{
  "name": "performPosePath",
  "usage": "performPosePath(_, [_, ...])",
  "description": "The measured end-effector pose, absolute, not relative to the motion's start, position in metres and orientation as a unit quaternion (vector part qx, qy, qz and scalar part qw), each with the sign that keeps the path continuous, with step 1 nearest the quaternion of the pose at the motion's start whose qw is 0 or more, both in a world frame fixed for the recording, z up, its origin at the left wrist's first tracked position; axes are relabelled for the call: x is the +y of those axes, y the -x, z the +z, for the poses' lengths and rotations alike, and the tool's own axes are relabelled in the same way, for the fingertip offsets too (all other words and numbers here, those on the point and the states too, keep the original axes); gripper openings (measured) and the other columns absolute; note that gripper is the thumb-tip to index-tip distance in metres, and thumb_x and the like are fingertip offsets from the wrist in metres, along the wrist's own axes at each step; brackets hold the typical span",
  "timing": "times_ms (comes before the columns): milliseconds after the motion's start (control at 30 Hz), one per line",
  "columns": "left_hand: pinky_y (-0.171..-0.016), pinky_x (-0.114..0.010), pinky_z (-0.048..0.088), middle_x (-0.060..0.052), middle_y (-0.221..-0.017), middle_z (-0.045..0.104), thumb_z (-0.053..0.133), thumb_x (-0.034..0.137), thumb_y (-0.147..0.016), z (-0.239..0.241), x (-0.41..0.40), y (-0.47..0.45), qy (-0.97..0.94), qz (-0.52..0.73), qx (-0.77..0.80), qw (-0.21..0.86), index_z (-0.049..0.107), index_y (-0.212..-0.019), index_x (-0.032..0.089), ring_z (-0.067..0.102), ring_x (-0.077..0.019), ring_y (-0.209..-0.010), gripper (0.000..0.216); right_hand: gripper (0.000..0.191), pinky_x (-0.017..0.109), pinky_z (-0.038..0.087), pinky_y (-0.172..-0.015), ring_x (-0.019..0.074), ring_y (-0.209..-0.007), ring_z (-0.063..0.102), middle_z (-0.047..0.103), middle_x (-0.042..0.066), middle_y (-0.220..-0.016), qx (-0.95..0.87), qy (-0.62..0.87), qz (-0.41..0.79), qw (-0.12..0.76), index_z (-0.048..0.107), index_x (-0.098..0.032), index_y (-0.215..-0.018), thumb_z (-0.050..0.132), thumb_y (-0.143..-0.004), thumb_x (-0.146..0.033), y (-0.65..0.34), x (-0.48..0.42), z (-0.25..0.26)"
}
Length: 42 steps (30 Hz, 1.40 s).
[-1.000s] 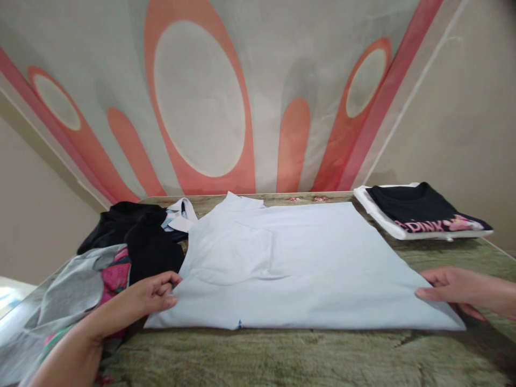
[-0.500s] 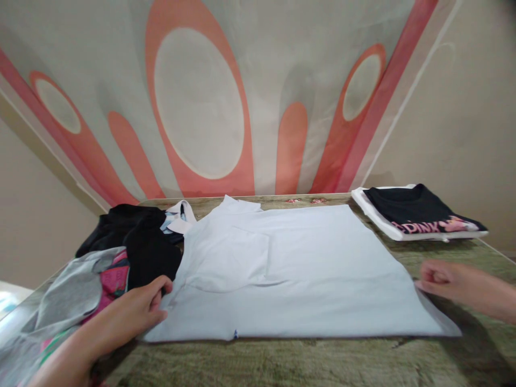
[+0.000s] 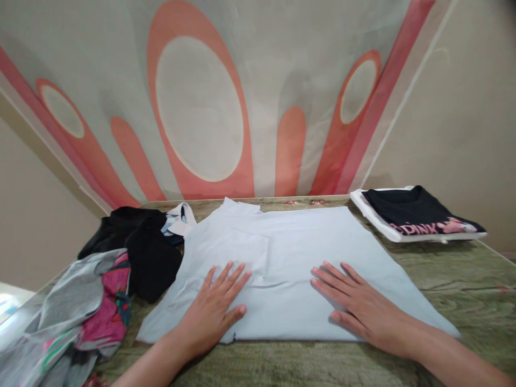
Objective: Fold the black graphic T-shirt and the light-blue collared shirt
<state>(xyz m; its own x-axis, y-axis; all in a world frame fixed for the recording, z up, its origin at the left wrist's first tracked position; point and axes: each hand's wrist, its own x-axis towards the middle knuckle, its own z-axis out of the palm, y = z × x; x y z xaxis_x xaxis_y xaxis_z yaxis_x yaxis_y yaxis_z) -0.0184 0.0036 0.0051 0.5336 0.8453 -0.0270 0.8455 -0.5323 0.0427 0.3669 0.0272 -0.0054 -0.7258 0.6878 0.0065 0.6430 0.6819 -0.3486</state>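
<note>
Both hands lie flat, each grip wide with fingers spread and nothing held. The left hand [image 3: 215, 309] and the right hand [image 3: 358, 306] press palm-down on the near half of a pale blue shirt [image 3: 294, 236]. The shirt is spread across the middle of the green wood-grain tabletop [image 3: 463, 279]. Half a second ago the same hands were at the shirt's two outer ends, left and right, with fingers curled at the cloth's edge. They have since let go and moved inward to its centre, so the work appears to have passed from holding the ends to flattening the cloth. The shirt itself has barely shifted. To its left is a loose heap with a black garment [image 3: 141, 247] and a grey and pink garment [image 3: 84, 306]. A folded black shirt with pink lettering [image 3: 419, 212] sits well apart at the far right.
</note>
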Motion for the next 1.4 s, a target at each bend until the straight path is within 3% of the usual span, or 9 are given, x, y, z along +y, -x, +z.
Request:
performPosePath(233, [-0.116,-0.048,0.018,-0.003,-0.159,0.021,0.033,0.049,-0.098,-0.005,0.002,0.051,-0.822,0.017,0.568,-0.038,0.012,-0.153,0.029,0.016,-0.0256,-0.146,0.062,0.061,0.062,0.013,-0.116,0.0290,-0.143,0.021,0.027,-0.003,-0.155,-0.900,0.408,0.128,0.085,0.018,-0.042,-0.149,0.043,-0.094,-0.050,-0.380,0.023,-0.018])
performPosePath(400, [-0.112,-0.046,0.029,-0.015,-0.155,0.028,0.040,0.050,-0.095,-0.004,-0.001,0.073,-0.788,0.082,0.606,-0.075,0.023,-0.151,0.018,0.028,-0.0298,-0.142,0.066,0.066,0.064,0.019,-0.113,0.0301,-0.142,0.024,0.026,-0.002,-0.155,-0.884,0.450,0.103,0.075,0.013,-0.041,-0.150,0.044,-0.093,-0.050,-0.398,0.014,-0.032])
performPosePath(500, [-0.107,-0.045,0.037,-0.016,-0.145,0.043,0.043,0.039,-0.095,0.009,-0.005,0.071,-0.784,0.152,0.594,-0.099,0.041,-0.140,0.018,0.042,-0.0303,-0.132,0.050,0.058,0.064,0.027,-0.109,0.0316,-0.138,0.035,0.038,0.001,-0.150,-0.867,0.478,0.115,0.082,0.031,-0.040,-0.147,0.046,-0.091,-0.051,-0.400,0.020,-0.022])
performPosePath(633, [-0.089,-0.033,0.048,-0.008,-0.101,0.065,0.039,0.020,-0.096,0.024,-0.008,0.048,-0.873,0.167,0.458,-0.025,0.059,-0.114,0.021,0.062,-0.0199,-0.096,0.027,0.034,0.055,0.039,-0.102,0.0282,-0.109,0.063,0.069,0.004,-0.118,-0.864,0.471,0.139,0.110,0.068,-0.031,-0.112,0.041,-0.094,-0.041,-0.354,0.048,0.020])
performPosePath(800, [-0.077,-0.032,0.047,-0.006,-0.087,0.060,0.040,0.015,-0.093,0.024,-0.013,0.020,-0.900,0.118,0.420,0.025,0.060,-0.101,0.021,0.057,-0.0196,-0.083,0.022,0.026,0.035,0.045,-0.090,0.0232,-0.101,0.063,0.070,0.005,-0.110,-0.874,0.423,0.188,0.149,0.069,-0.023,-0.105,0.049,-0.090,-0.030,-0.233,0.104,0.049])
performPosePath(1000, [-0.086,-0.036,0.045,-0.007,-0.097,0.058,0.040,0.012,-0.093,0.017,-0.016,0.021,-0.881,0.134,0.450,0.058,0.055,-0.108,0.021,0.054,-0.0215,-0.092,0.024,0.034,0.034,0.041,-0.087,0.0265,-0.108,0.056,0.061,0.012,-0.122,-0.848,0.471,0.177,0.168,0.060,-0.016,-0.116,0.057,-0.086,-0.030,-0.117,0.171,0.021])
performPosePath(1200, [-0.084,-0.036,0.045,-0.006,-0.096,0.056,0.044,0.013,-0.091,0.015,-0.013,0.026,-0.883,0.112,0.451,0.073,0.055,-0.097,0.021,0.052,-0.0217,-0.091,0.015,0.030,0.029,0.041,-0.071,0.0240,-0.085,0.061,0.069,0.007,-0.094,-0.845,0.468,0.203,0.162,0.066,-0.017,-0.096,0.071,-0.071,-0.033,-0.081,0.195,0.003])
performPosePath(1300, [-0.084,-0.035,0.045,-0.005,-0.096,0.056,0.045,0.013,-0.090,0.015,-0.011,0.028,-0.883,0.108,0.450,0.079,0.055,-0.098,0.022,0.051,-0.0212,-0.090,0.015,0.016,0.028,0.039,-0.075,0.0221,-0.090,0.059,0.068,0.005,-0.096,-0.853,0.447,0.196,0.185,0.064,-0.019,-0.087,0.067,-0.075,-0.030,-0.083,0.192,-0.002])
performPosePath(1400, [-0.084,-0.034,0.045,-0.005,-0.097,0.057,0.046,0.013,-0.090,0.018,-0.012,0.027,-0.881,0.105,0.454,0.088,0.056,-0.098,0.022,0.051,-0.0206,-0.090,0.016,0.017,0.026,0.039,-0.077,0.0188,-0.091,0.059,0.067,0.004,-0.100,-0.854,0.436,0.189,0.212,0.059,-0.021,-0.099,0.057,-0.085,-0.030,-0.089,0.189,-0.006])
